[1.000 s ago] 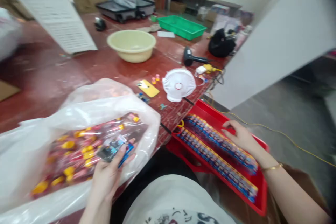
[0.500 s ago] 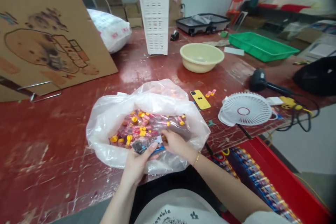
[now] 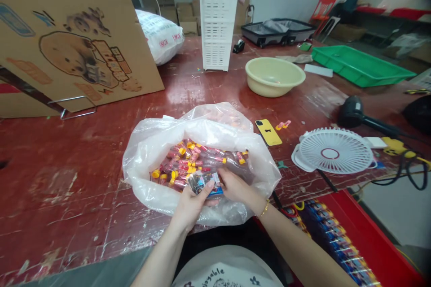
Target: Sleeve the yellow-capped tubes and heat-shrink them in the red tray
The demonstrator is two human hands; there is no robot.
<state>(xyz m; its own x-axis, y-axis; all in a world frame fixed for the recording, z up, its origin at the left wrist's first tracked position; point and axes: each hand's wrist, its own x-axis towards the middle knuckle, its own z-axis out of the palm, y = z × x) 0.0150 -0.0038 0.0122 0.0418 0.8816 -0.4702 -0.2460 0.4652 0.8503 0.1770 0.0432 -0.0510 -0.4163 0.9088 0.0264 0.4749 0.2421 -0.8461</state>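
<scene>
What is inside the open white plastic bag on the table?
Small pink pieces with yellow ends. The left hand, right hand and glossy packets cover some pieces; anything deeper is hidden.

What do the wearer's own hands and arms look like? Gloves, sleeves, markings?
Left hand and right hand are ungloved. Forearms show no sleeves in frame. A thin gold-coloured bracelet circles the right wrist; nothing visible on the left. Pale top below, with dark lettering.
</scene>
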